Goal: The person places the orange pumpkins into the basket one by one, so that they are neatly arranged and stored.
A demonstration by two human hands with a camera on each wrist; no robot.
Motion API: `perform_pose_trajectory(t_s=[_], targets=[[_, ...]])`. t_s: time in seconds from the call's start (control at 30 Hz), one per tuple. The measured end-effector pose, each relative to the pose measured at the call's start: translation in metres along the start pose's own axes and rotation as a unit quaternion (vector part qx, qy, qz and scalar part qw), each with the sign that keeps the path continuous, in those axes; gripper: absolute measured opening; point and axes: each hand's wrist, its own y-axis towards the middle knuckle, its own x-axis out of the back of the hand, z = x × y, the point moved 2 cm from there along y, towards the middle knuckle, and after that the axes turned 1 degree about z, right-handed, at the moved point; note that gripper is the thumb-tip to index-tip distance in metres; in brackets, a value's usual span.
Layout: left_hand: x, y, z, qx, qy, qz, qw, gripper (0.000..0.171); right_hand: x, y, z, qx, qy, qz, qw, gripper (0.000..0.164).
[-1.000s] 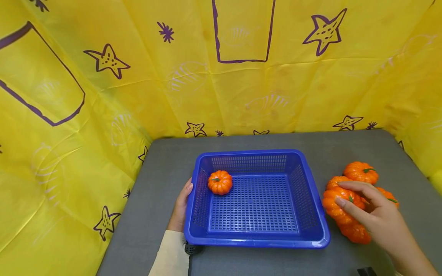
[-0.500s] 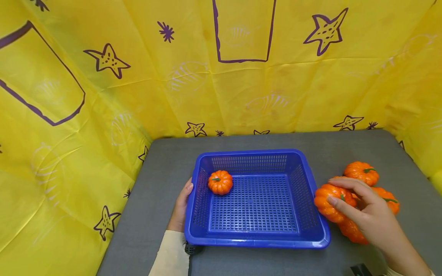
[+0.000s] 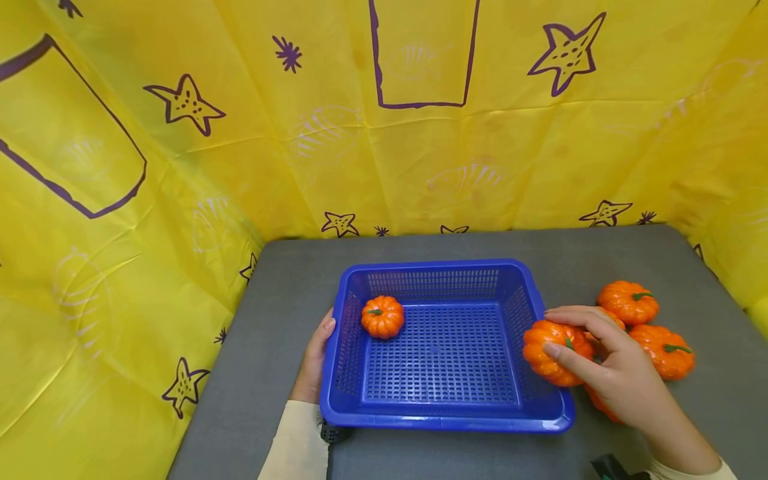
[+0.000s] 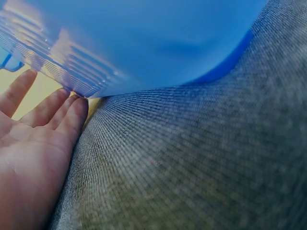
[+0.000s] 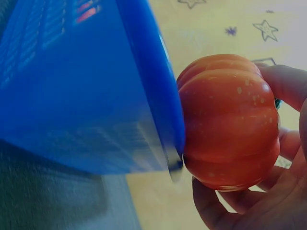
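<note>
A blue plastic basket [image 3: 444, 423] with slotted walls stands on the grey table. One small orange pumpkin [image 3: 383, 319] with a green stem sits inside it, at the left. My left hand [image 3: 313, 363] rests against the basket's left side; in the left wrist view its fingers [image 4: 45, 108] reach out fairly straight to the outer wall. With thumb and fingers, my right hand [image 3: 624, 380] grips another orange pumpkin [image 3: 543, 357] at the basket's right rim. The right wrist view has this ribbed pumpkin [image 5: 225, 124] raised beside the rim [image 5: 156, 81].
Several more pumpkins lie right of the basket: one at the back [image 3: 627, 302], one at the right [image 3: 665, 353], others partly hidden by my right hand. Yellow cloth [image 3: 420, 167] with starfish drawings hangs behind and beside the grey table [image 3: 294, 280].
My right hand has moved left with the pumpkin, from the pile to over the basket's right rim, uncovering the pumpkin at the right. My left hand and the basket have stayed put.
</note>
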Motion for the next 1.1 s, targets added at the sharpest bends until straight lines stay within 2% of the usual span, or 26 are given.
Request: perform_pose_trajectory(t_s=[0.23,0.47,0.83,1.1], targets=[[0.0,0.0,-0.001,-0.006,0.002,0.009,0.9999,0.062,-0.013,0.003,0.003,0.002,-0.026,0.017,1.0,0.047],[-0.001,-0.001,-0.003,-0.008,0.0,0.018,0.9998,0.063,-0.024,0.005,0.007,0.029,-0.013,0.026,0.999,0.049],[-0.001,-0.002,-0.003,0.004,0.005,0.006,1.0,0.062,-0.046,0.008,0.012,0.085,0.0,0.036,0.996,0.053],[-0.001,-0.001,-0.003,-0.003,-0.003,0.019,0.9998,0.063,-0.062,0.011,0.018,0.094,0.022,0.063,0.993,0.051]])
